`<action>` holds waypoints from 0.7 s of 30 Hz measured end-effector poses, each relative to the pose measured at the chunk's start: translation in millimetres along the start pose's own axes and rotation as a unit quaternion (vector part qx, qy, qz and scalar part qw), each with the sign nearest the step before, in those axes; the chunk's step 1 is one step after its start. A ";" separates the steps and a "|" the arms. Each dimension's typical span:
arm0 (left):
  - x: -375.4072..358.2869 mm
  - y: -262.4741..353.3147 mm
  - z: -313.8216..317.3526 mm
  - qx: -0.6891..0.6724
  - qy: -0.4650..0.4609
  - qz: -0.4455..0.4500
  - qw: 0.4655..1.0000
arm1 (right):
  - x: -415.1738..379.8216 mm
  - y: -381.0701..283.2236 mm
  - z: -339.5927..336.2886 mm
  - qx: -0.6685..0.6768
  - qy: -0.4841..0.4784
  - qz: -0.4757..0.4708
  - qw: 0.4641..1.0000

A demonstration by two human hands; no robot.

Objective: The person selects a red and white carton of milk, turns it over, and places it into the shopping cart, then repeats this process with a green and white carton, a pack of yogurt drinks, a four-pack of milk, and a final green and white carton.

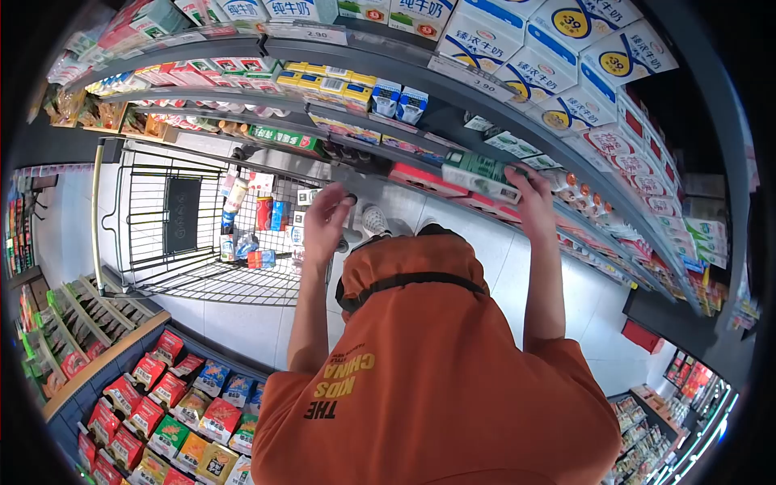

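Note:
My right hand (pixel 533 198) grips one end of a green and white carton (pixel 478 172), fingers on its top edge. The carton is held in front of the lower shelves, its far end over a red-edged shelf row. My left hand (pixel 325 217) is raised beside the shopping cart (pixel 162 234), fingers loosely bent and apart, with nothing visible held in it. Inside the cart's wire basket lie several packaged goods, among them a red pack (pixel 264 213) and a blue pack (pixel 280 215).
Shelves of milk cartons (pixel 485 36) curve across the top and right. Small blue-and-white cartons (pixel 412 105) stand on a middle shelf. A display bin of red, green and yellow packets (pixel 170 412) is at lower left. Grey floor tiles (pixel 485 259) lie beneath me.

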State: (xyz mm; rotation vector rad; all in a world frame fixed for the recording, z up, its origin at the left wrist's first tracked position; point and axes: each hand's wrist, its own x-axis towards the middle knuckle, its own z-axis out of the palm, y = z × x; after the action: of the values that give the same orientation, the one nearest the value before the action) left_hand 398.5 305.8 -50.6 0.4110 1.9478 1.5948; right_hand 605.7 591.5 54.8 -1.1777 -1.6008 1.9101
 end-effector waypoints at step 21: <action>-47.4 97.4 57.4 -0.474 -0.329 -0.269 0.771 | -18.2 -36.2 68.3 0.140 -0.217 0.078 0.963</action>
State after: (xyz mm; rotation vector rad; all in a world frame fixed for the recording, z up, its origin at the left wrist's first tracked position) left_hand 458.7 346.7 48.1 -0.0413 0.5034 1.5126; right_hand 554.4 546.1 95.0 -0.8265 -1.3957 2.5333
